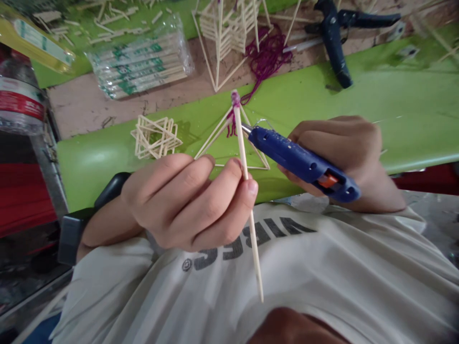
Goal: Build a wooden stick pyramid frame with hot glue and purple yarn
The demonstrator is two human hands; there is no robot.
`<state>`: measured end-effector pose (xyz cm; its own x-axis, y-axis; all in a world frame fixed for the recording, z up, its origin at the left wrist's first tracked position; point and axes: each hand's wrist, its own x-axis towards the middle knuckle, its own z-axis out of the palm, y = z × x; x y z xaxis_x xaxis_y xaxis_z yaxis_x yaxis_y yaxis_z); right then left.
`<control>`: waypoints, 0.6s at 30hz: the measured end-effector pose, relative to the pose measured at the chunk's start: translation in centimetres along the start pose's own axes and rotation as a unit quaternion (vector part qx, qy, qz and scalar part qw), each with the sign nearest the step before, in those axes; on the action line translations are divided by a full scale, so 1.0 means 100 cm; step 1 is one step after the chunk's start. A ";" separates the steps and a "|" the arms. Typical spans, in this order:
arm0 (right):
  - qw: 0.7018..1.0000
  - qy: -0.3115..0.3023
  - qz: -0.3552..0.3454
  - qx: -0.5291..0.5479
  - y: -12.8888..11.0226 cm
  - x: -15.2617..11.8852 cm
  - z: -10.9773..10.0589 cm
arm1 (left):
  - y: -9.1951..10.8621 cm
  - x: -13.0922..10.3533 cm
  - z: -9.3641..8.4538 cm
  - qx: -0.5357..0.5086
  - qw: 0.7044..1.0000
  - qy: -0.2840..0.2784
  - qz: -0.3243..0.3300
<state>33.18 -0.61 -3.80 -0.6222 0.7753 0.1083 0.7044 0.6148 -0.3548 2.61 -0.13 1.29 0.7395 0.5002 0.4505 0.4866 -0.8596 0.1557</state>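
Observation:
A light wooden stick is pinched between the thumb and fingers of my left hand. Purple yarn wraps the stick's far tip, and loose purple strands hang beside it. My right hand is closed round a blue glue gun, whose metal nozzle points left and reaches close to the stick just below the yarn; whether they touch I cannot tell. Behind the stick, a triangular frame of thin sticks rests on the green surface. A star-shaped stack of sticks sits left of it.
On the green board and the wooden strip lie wrapped sticks, a larger stick structure, a purple yarn tangle and dark-handled cutters. Bottles stand at the left; broken stick pieces are scattered behind.

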 end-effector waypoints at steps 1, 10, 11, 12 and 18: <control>1.000 0.002 -0.004 0.006 0.001 0.000 0.001 | -0.003 -0.005 0.001 0.036 0.996 0.033 0.075; 0.991 0.085 -0.078 0.068 0.002 0.004 0.001 | -0.010 -0.018 0.003 0.095 0.979 0.053 0.173; 0.990 0.091 -0.085 0.073 0.003 0.004 0.001 | -0.009 -0.018 0.003 0.123 0.971 0.057 0.197; 0.988 0.093 -0.095 0.078 0.004 0.004 0.001 | -0.008 -0.017 0.003 0.155 0.960 0.069 0.223; 0.986 0.111 -0.066 0.102 0.008 0.002 0.002 | -0.006 -0.007 0.004 0.109 0.981 0.000 0.158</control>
<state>33.57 -0.03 -4.26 -0.5975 0.7171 0.3588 0.5248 0.6880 -0.5013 1.94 0.08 0.52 0.8697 0.2120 0.4457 0.3208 -0.9291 -0.1841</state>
